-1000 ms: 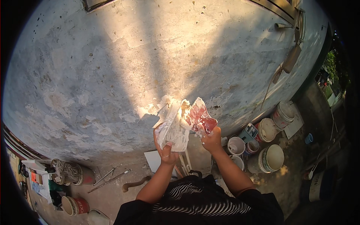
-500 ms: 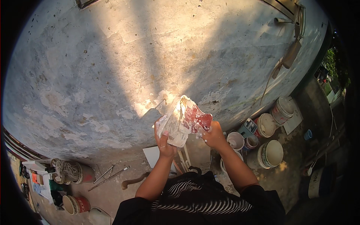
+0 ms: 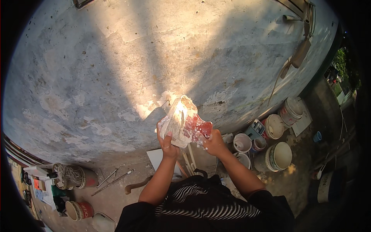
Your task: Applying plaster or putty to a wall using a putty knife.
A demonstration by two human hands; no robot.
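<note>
At the wall (image 3: 89, 73), patched but seemingly mostly bare, my left fingers (image 3: 168, 136) hold a smeared board (image 3: 174, 130), right fingers (image 3: 211, 142) a red scraper (image 3: 205, 128).

Tally: my two hands (image 3: 167, 146).
I count one red smeared tool (image 3: 203, 128), one white-caked piece (image 3: 173, 130), one small blue cup (image 3: 317, 136), at least six pails (image 3: 283, 156) rightward, at least two more leftward.

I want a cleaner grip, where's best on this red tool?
Probably hold the red tool by its barer right end, from the right, like the right hand; its left part is smeared white, beside the whitish piece in the left hand.
</note>
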